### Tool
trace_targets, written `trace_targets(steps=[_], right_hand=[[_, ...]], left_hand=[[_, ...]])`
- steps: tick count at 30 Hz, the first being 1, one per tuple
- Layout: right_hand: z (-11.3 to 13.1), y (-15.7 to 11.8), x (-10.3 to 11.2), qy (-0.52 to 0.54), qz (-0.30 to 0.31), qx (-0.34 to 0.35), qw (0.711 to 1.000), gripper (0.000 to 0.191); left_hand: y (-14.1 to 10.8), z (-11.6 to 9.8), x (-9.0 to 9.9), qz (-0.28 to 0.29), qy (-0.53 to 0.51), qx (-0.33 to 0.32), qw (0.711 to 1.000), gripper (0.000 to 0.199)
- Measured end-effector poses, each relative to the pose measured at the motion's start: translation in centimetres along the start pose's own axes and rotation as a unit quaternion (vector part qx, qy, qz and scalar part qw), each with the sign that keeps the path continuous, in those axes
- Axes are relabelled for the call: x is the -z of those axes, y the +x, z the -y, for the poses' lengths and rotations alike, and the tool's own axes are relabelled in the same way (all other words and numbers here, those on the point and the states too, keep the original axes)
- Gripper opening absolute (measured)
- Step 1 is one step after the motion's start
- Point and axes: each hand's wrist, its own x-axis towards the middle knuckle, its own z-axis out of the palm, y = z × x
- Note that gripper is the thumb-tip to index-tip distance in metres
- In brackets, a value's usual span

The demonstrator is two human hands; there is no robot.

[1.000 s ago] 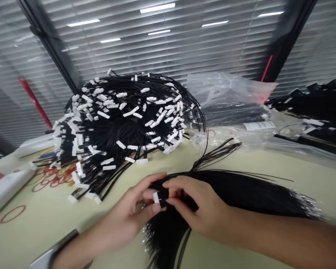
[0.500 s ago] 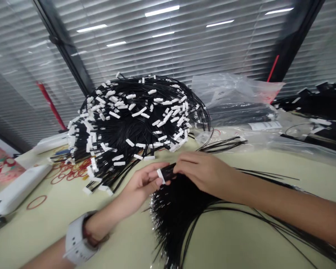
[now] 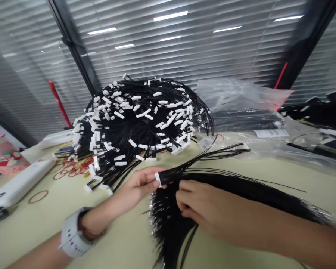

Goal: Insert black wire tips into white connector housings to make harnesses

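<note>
My left hand (image 3: 144, 183) pinches a white plug connector (image 3: 158, 180) between thumb and fingers. Several black wires (image 3: 182, 168) run from that connector toward the upper right. Beneath both hands lies a thick bundle of loose black wires (image 3: 168, 220), its shiny metal-tipped ends fanned out at the left. Over this bundle my right hand (image 3: 197, 201) is closed, fingers curled and pressed together; whatever is in its fingertips is hidden. A large heap of black wires (image 3: 137, 129) with white connectors at their ends stands behind my left hand.
Red rubber bands (image 3: 72, 168) lie left of the heap, with a single band (image 3: 38, 197) nearer. A white elongated device (image 3: 19, 186) rests at the left. Clear plastic bags (image 3: 238, 101) of black wires sit at the back right, before the window blinds (image 3: 201, 48).
My right hand has moved away from the connector, down over the loose bundle. The left hand keeps hold of the connector, whose wires are now uncovered. The view has shifted slightly.
</note>
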Motion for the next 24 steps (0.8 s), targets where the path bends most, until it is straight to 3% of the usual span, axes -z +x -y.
trace_targets(steps=[3,6,10,14,19,24], right_hand=[[-0.2,1.3,1.0,0.035,0.074,-0.142,0.986,0.012],[-0.4,2.0,1.0,0.090,0.040,-0.225,0.969,0.010],[-0.8,2.0,0.4,0.142,-0.005,-0.247,0.958,0.020],[-1.1,1.7,0.0,0.128,-0.042,-0.252,0.958,0.022],[-1.9,1.5,-0.6,0.097,-0.044,-0.235,0.966,0.020],[-2.0,1.5,-0.7,0.095,-0.048,-0.229,0.968,0.020]], left_hand=[[0.2,0.2,0.2,0.011,-0.010,-0.006,1.000,0.025],[0.3,0.0,0.2,-0.002,-0.005,-0.003,1.000,0.025],[0.0,-0.3,-0.2,-0.010,0.012,0.009,1.000,0.025],[-0.3,-0.3,-0.4,-0.024,0.017,0.019,0.999,0.025],[-0.2,-0.4,-0.5,-0.030,0.001,0.048,0.998,0.026],[-0.1,-0.2,-0.5,-0.028,0.003,0.029,0.999,0.025]])
